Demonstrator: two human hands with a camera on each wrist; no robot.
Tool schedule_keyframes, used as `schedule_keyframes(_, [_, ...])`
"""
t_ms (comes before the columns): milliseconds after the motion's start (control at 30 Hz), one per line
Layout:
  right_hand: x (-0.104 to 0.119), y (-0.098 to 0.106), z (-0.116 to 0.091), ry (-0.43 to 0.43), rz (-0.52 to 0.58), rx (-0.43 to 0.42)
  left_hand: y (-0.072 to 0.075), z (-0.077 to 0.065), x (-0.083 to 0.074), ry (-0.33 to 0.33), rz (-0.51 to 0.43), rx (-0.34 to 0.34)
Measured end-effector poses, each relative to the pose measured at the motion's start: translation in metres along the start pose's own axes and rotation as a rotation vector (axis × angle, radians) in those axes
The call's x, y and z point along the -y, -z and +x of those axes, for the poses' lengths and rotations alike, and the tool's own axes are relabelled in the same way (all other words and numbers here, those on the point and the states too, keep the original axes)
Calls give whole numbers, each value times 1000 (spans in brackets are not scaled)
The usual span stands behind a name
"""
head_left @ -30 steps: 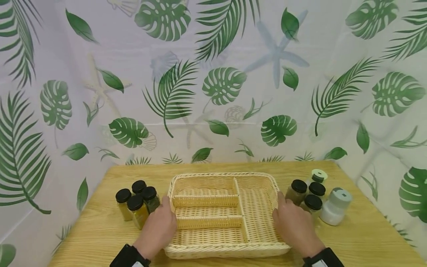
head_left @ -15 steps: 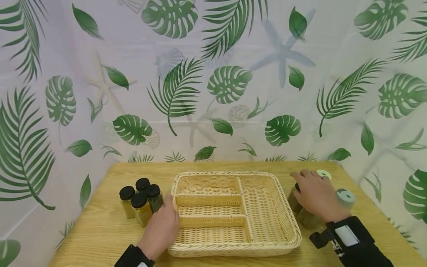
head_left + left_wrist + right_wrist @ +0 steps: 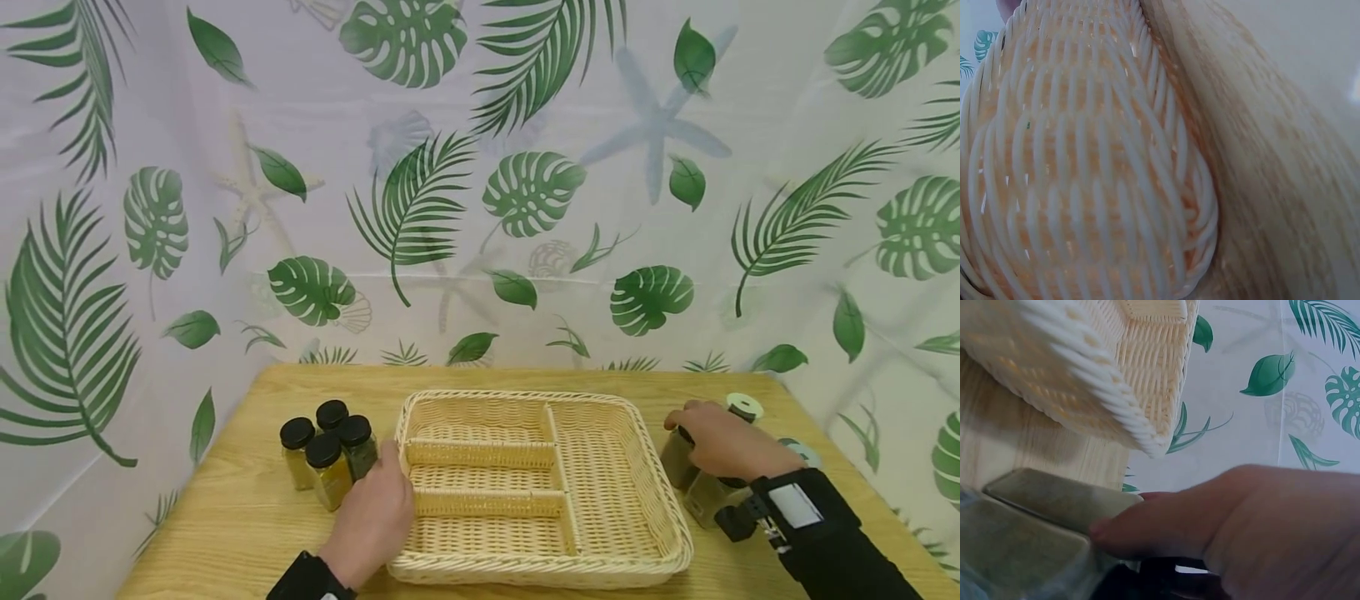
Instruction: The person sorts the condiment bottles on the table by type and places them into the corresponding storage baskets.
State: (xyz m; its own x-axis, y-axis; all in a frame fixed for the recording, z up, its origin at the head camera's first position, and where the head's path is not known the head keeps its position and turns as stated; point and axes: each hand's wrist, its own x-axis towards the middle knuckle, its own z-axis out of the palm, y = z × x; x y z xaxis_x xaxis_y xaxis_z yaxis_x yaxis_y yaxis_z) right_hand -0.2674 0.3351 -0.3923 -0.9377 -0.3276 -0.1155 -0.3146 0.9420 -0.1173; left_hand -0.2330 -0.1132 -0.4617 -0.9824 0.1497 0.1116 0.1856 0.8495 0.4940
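A woven wicker basket [image 3: 607,483] with dividers sits on the wooden table, its compartments bare. My left hand [image 3: 375,510] grips its left rim; the basket's outer wall [image 3: 1072,162] fills much of the left wrist view. Over on the right, my right hand [image 3: 731,443] holds a spice jar [image 3: 677,460] near its top. In the right wrist view, the thumb [image 3: 1147,528] presses the upper side of that jar [image 3: 1054,497], beside a second jar [image 3: 1022,550]. The right hand covers most of the black lids there.
Several black-lidded spice jars [image 3: 330,454] stand grouped left of the basket, close to the left hand. Behind the right hand are two pale-lidded containers, one with a light green lid [image 3: 744,406], the other's lid [image 3: 801,452] partly covered. A leaf-patterned cloth [image 3: 480,208] hangs behind the table.
My right hand has let go of the basket's right rim and moved right to the jars, taking hold of one. The left hand stays on the left rim. The head view has shifted slightly.
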Motion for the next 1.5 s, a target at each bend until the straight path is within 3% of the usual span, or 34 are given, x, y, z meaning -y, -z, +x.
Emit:
schedule_keyframes(400, [0,12,9,28,-1,18,4,-3,5,-2,17,-28])
schedule_keyframes(667, [22,50,12,63,-98,-49,7,-5,10,-1,6,-37])
schedule_keyframes(833, [50,77,18,80,-112,-70,8,-3,11,4,-24,-30])
schedule_keyframes(1000, [91,90,27,155,-102,-100,8,-3,11,-28,-11,-50])
schedule_keyframes(1233, [143,92,47,272,-104,-115,6,-3,6,-57,-5,-47])
schedule_keyframes(1500, [182,79,85,365,-76,-95,-1,-2,2,-43,-14,-24])
